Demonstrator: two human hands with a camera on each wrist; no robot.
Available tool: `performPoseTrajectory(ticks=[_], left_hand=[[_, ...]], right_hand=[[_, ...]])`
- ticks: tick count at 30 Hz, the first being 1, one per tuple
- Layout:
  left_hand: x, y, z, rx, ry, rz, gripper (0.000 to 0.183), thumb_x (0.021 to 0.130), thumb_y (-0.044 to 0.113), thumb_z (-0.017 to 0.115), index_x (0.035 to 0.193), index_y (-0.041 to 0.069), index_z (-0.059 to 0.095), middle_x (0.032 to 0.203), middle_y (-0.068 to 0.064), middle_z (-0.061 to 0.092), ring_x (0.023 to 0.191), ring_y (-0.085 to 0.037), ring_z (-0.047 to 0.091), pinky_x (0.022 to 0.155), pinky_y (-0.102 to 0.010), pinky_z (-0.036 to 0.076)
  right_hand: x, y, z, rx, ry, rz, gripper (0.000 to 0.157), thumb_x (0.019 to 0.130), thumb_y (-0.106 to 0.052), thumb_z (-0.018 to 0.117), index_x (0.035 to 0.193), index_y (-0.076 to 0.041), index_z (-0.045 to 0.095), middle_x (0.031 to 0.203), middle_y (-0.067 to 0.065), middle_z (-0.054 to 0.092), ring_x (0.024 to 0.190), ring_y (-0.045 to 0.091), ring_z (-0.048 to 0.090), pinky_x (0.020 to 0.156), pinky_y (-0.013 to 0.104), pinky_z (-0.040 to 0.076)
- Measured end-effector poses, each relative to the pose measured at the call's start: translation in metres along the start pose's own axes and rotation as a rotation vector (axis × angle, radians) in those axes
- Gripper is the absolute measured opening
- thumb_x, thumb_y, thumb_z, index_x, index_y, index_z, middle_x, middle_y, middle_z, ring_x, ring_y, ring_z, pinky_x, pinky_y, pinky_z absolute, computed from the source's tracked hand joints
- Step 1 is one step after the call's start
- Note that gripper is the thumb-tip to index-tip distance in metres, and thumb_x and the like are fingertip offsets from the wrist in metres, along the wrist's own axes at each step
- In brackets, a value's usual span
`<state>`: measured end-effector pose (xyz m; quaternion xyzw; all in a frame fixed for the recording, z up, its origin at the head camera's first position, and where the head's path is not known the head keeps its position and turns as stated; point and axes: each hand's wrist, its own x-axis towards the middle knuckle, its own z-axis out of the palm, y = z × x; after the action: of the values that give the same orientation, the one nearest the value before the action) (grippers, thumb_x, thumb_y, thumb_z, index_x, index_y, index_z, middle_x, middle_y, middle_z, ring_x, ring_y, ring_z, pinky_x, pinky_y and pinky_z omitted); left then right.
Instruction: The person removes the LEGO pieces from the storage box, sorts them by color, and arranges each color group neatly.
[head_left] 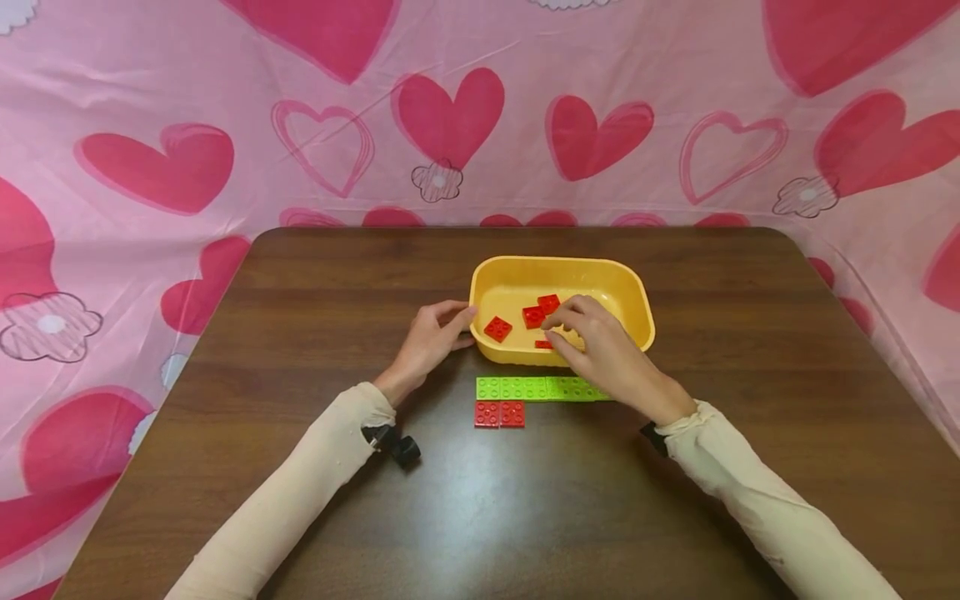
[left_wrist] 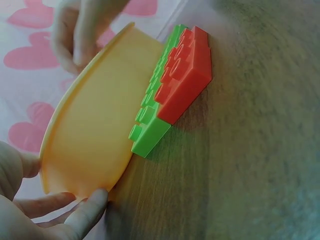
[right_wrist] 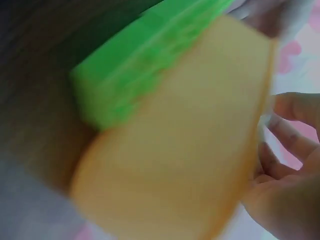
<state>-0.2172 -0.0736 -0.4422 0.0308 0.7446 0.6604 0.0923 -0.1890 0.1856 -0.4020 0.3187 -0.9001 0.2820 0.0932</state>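
At the left end of a yellow tub (head_left: 487, 353), my left hand (head_left: 429, 340) holds it, the thumb at the rim and the fingers against the outer wall. My right hand (head_left: 600, 346) reaches over the near rim into the tub, its fingers bent with a gap between thumb and index finger. Several red bricks lie inside, among them a square one (head_left: 498, 329) to the left and another (head_left: 533, 317) beside the right fingertips. In front of the tub runs a row of green bricks (head_left: 525, 388), partly covered by the right hand. Two red bricks (left_wrist: 187, 72) sit against the row's near side.
All of this stands on a dark wooden table (head_left: 337, 292). A pink cloth with hearts (head_left: 450, 117) hangs behind the far edge. Black wrist mounts (head_left: 397, 446) stick out below the sleeves.
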Motion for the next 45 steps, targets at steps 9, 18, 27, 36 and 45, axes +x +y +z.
performPoseTrajectory(ticks=[9, 18, 27, 36, 45], left_hand=[[0.001, 0.001, 0.002, -0.008, -0.004, 0.008, 0.044, 0.101, 0.023, 0.061, 0.136, -0.004, 0.055, 0.128, -0.018, 0.06, 0.11, -0.029, 0.066, 0.088, -0.034, 0.059], [-0.001, 0.0, 0.003, -0.004, 0.005, 0.013, 0.043, 0.101, 0.022, 0.061, 0.135, -0.004, 0.055, 0.128, -0.019, 0.06, 0.11, -0.03, 0.066, 0.087, -0.034, 0.059], [0.0, 0.001, 0.003, 0.004, 0.007, 0.009, 0.044, 0.101, 0.024, 0.061, 0.135, -0.003, 0.056, 0.128, -0.018, 0.06, 0.109, -0.029, 0.067, 0.088, -0.033, 0.059], [0.0, 0.003, 0.003, 0.007, 0.006, 0.004, 0.044, 0.101, 0.025, 0.061, 0.134, -0.003, 0.056, 0.128, -0.018, 0.06, 0.11, -0.028, 0.066, 0.088, -0.032, 0.059], [0.0, 0.001, 0.001, 0.027, -0.004, -0.002, 0.043, 0.101, 0.025, 0.061, 0.134, -0.001, 0.057, 0.128, -0.017, 0.06, 0.111, -0.027, 0.066, 0.09, -0.034, 0.058]], right_hand=[[0.008, 0.036, -0.011, 0.209, -0.317, 0.286, 0.036, 0.1, -0.03, 0.06, 0.13, -0.011, 0.065, 0.121, 0.005, 0.066, 0.106, 0.024, 0.057, 0.094, 0.045, 0.054], [0.013, 0.037, -0.011, 0.213, -0.482, 0.256, 0.037, 0.105, -0.033, 0.051, 0.133, -0.012, 0.064, 0.076, 0.001, 0.049, 0.073, 0.02, 0.049, 0.071, 0.034, 0.046], [0.013, 0.037, -0.014, 0.252, -0.482, 0.258, 0.03, 0.104, -0.028, 0.054, 0.122, -0.012, 0.071, 0.078, 0.001, 0.057, 0.076, 0.021, 0.052, 0.065, 0.03, 0.043], [0.014, 0.043, -0.022, 0.378, -0.494, 0.314, 0.027, 0.102, -0.027, 0.058, 0.115, -0.011, 0.075, 0.082, 0.006, 0.063, 0.083, 0.023, 0.051, 0.07, 0.028, 0.043], [0.011, 0.053, -0.03, 0.574, -0.508, 0.262, 0.022, 0.095, -0.021, 0.068, 0.115, -0.018, 0.074, 0.113, 0.0, 0.072, 0.114, 0.027, 0.052, 0.104, 0.046, 0.04]])
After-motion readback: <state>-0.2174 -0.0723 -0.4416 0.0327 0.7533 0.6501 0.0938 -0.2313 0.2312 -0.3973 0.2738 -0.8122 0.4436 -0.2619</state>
